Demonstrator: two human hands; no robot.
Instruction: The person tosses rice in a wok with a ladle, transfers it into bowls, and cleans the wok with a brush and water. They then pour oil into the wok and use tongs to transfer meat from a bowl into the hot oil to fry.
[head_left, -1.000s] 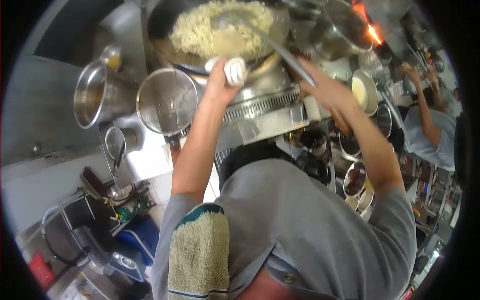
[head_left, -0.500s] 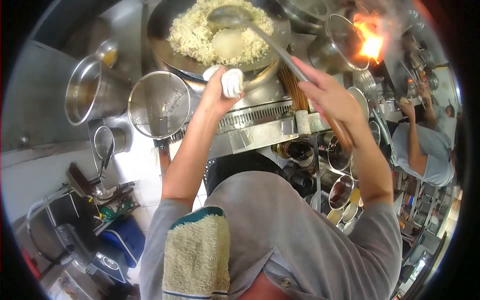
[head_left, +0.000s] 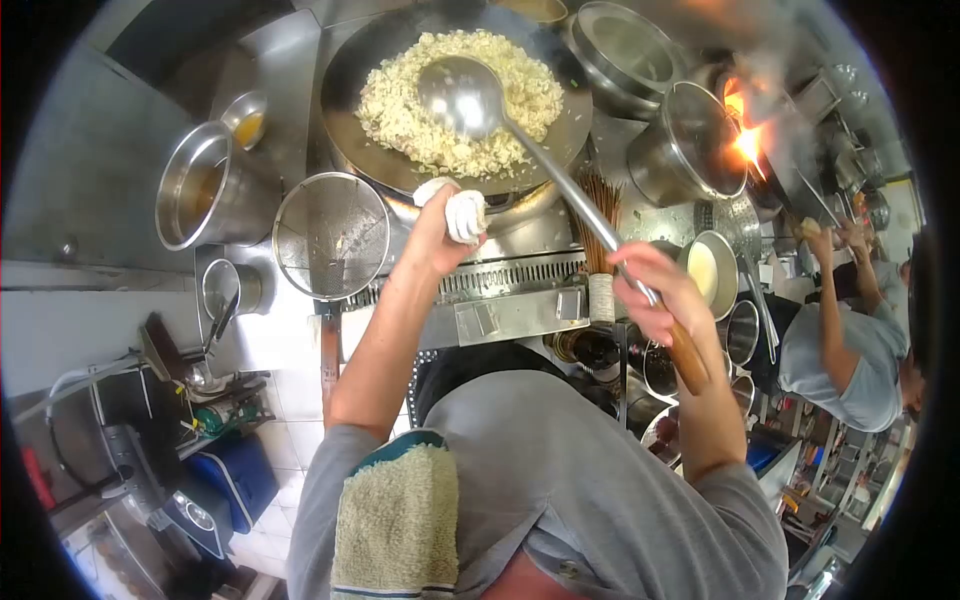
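Note:
Fried rice (head_left: 400,105) is heaped in a large dark wok (head_left: 565,150) on the range. My left hand (head_left: 432,240) is closed around a folded white cloth (head_left: 465,216) at the wok's near edge; whatever lies inside the cloth is hidden. In my right hand (head_left: 665,295) is the shaft of a long ladle (head_left: 460,97), just above its wooden end. The ladle's rounded metal bowl rests over the middle of the rice, underside facing up.
Left of the wok are a mesh strainer (head_left: 332,240), a tall steel pot (head_left: 190,200) and a small bowl (head_left: 245,118). To the right stand a bamboo brush (head_left: 600,205) and another pot (head_left: 680,145). Beyond, flames (head_left: 745,140) rise near a co-worker (head_left: 840,350).
The ladle bowl has come nearer and turned its underside up, over where a smooth round mound of rice was. My right hand has drawn back toward me. My left hand keeps its grip.

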